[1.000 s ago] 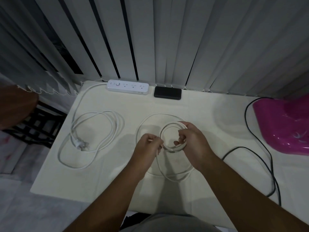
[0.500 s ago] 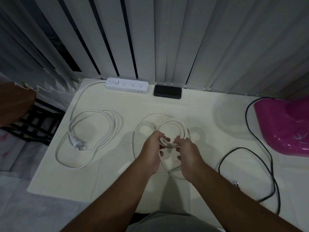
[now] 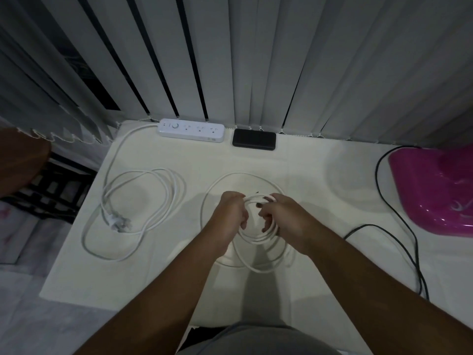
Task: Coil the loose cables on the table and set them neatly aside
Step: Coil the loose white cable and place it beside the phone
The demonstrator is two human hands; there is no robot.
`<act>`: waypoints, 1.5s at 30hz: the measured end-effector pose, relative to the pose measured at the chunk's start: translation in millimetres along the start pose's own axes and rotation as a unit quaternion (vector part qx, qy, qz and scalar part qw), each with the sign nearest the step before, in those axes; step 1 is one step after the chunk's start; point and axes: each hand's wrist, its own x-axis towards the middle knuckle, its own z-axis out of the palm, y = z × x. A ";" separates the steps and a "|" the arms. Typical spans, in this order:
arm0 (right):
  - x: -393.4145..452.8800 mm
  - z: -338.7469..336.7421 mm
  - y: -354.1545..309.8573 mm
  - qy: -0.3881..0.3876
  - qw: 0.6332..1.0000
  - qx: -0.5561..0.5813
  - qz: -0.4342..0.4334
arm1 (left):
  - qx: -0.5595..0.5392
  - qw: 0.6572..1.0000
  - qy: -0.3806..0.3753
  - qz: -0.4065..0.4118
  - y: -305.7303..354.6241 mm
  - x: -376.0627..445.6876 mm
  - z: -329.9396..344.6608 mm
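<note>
A thin white cable (image 3: 256,238) lies partly coiled at the middle of the white table (image 3: 158,283). My left hand (image 3: 230,212) grips the left side of the small coil. My right hand (image 3: 284,216) grips its right side, fingers curled round the strands. A wide loose loop of the same cable runs round behind both hands and trails toward me. To the left, the white power strip's cord (image 3: 143,213) lies in loose loops with its plug (image 3: 119,222) on the table. A black cable (image 3: 399,219) snakes along the right side.
A white power strip (image 3: 191,129) and a black power bank (image 3: 254,139) sit at the table's back edge under vertical blinds. A pink plastic object (image 3: 437,190) stands at the right. A brown round seat (image 3: 18,165) is off the table's left edge.
Both hands drew close together on the coil half a second ago, then spread apart again. The coil now hangs lower between them with more turns gathered.
</note>
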 end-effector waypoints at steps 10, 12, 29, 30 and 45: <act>2.0 12.5 26.2 0.075 0.934 0.331 0.113 | -0.220 0.973 -0.039 -0.053 -25.7 -16.9 7.6; 1.7 15.0 30.5 0.063 0.952 0.275 0.122 | -0.254 0.966 -0.001 -0.046 -28.6 -16.6 12.7; -10.0 -2.7 -1.9 -0.051 0.978 -0.204 0.009 | 0.006 0.998 -0.052 0.037 -23.9 -0.6 -0.4; -10.7 -0.4 1.0 -0.043 0.982 -0.182 0.009 | -0.013 0.998 -0.044 0.031 -28.6 -1.9 -0.8; -15.3 24.5 36.4 0.108 0.965 0.216 0.096 | -0.310 0.950 0.015 -0.040 -35.2 -12.5 16.5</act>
